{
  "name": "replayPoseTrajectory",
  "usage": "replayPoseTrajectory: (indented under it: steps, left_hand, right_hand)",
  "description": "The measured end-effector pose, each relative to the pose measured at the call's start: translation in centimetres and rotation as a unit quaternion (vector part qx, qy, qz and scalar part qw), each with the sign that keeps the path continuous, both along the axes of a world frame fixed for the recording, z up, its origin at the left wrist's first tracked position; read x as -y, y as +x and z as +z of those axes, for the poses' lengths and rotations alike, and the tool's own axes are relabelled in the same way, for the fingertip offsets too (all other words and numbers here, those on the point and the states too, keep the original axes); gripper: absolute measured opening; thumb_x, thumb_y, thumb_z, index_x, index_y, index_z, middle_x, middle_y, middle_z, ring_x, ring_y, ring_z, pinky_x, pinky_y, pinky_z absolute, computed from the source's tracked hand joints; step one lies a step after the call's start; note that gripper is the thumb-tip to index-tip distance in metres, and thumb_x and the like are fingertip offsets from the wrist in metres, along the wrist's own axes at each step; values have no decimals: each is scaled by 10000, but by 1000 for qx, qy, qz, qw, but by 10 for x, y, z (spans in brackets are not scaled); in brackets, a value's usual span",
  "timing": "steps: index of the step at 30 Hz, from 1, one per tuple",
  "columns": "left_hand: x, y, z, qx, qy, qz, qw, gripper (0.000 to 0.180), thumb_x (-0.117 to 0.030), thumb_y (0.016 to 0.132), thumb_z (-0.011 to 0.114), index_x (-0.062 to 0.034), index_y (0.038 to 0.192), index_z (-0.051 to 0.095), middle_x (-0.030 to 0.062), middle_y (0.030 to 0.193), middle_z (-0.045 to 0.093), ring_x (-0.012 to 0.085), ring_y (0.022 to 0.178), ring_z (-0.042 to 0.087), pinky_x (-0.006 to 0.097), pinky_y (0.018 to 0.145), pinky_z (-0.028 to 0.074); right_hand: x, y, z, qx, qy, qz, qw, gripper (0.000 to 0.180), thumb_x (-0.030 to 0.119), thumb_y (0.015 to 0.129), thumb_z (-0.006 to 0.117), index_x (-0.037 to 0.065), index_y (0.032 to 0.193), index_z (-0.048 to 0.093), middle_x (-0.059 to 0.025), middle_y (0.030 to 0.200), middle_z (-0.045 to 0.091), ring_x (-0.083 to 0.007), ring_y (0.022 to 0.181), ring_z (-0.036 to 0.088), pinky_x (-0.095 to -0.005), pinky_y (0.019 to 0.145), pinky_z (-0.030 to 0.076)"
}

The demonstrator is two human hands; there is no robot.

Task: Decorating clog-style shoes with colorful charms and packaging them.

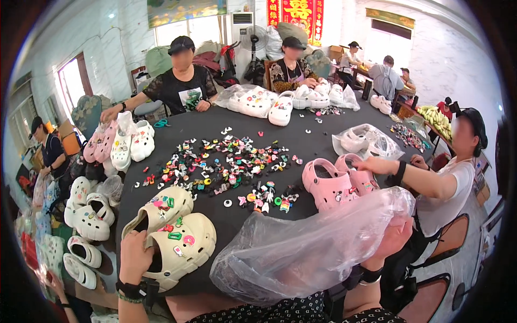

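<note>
At the table's near left side, my left hand (138, 255) is closed on the heel opening of a beige clog (199, 237). Its mate, another beige clog (182, 200), lies just beyond it. Both carry colourful shoe charms, among them a pink donut shape and green pieces. Over the near right edge, my right hand (393, 239) grips one end of a clear plastic bag (274, 258). The bag stretches across in front of me toward the clogs, its loose end beside the nearer one. Its film partly veils my right fingers.
Loose charms (215, 161) are scattered over the black table (177, 129). On the right, a co-worker's hand (377, 166) touches pink clogs (326, 185). Bagged clogs (366, 142) sit beyond. Across the table, two people handle white clogs (253, 102). More white clogs (89, 215) stand at the left.
</note>
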State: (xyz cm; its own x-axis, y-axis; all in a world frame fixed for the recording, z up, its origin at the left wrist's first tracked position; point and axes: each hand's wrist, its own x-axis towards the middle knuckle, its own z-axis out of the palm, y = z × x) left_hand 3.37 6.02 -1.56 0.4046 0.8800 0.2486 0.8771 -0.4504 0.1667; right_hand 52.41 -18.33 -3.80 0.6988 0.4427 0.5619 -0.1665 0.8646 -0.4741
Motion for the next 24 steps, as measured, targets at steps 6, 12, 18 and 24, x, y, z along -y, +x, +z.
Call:
replayPoseTrajectory:
  steps: [6, 12, 18, 24]
  left_hand:
    - [55, -4, 20, 2, 110, 76, 991, 657, -121, 739, 751, 6, 1340, 518, 235, 1318, 527, 394, 1299, 441, 502, 1105, 304]
    - [149, 74, 39, 263, 27, -141, 954, 587, -105, 772, 759, 41, 1301, 550, 231, 1195, 632, 374, 1091, 614, 418, 936, 486]
    - [123, 140, -94, 510, 27, -142, 848, 741, -219, 794, 803, -28, 1419, 455, 194, 1365, 516, 304, 1331, 429, 444, 1137, 286]
    - [151, 93, -118, 451, -197, -153, 857, 661, -165, 796, 806, -12, 1359, 496, 143, 1243, 608, 252, 1129, 582, 386, 968, 452]
  right_hand:
    - [-12, -41, 25, -45, -5, -42, 998, 578, 459, 970, 413, -46, 1221, 540, -163, 1189, 608, -290, 1128, 572, -435, 1016, 415]
    - [-31, -80, 10, 202, -156, 208, 944, 275, 283, 899, 595, 32, 1011, 577, -126, 1011, 612, -283, 923, 612, -404, 786, 506]
    - [-58, -176, 34, 441, -39, 497, 747, 195, 185, 930, 615, -8, 942, 590, -162, 1026, 583, -340, 944, 582, -405, 835, 483]
    - [-63, -189, 72, 454, 91, 493, 737, 95, 47, 884, 613, -7, 961, 598, -186, 1004, 613, -383, 952, 594, -441, 852, 485]
